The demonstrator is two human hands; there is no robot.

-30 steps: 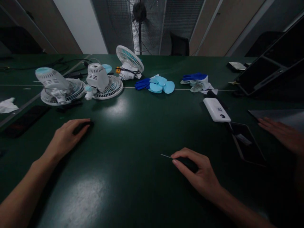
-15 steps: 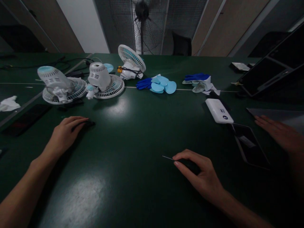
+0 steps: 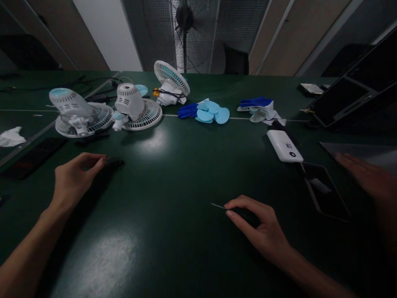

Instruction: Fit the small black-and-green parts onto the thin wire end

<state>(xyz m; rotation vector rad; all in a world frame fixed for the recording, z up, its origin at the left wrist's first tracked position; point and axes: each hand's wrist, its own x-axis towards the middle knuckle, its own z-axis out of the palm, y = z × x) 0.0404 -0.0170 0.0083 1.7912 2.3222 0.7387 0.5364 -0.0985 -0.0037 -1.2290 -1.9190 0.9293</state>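
My right hand [image 3: 260, 225] is closed round the dark handle of a screwdriver [image 3: 218, 205], whose thin metal shaft points left just above the green table [image 3: 173, 178]. My left hand [image 3: 76, 176] is raised a little at the left, thumb and fingertips pinched together. Whatever lies between those fingertips is too small and dark to make out. Right beside them a small black object [image 3: 117, 163] rests on the tabletop.
White fans [image 3: 130, 103] stand at the back left. Light blue fan blades [image 3: 214, 111] and blue-white gloves [image 3: 257, 107] lie further right. A white power bank [image 3: 284, 145] and a phone [image 3: 325, 190] sit near another person's blurred hand [image 3: 366, 174] at the right edge.
My left hand has lifted and drawn slightly left, away from the small black object, its fingertips now pinched. My right hand with the screwdriver has hardly moved.
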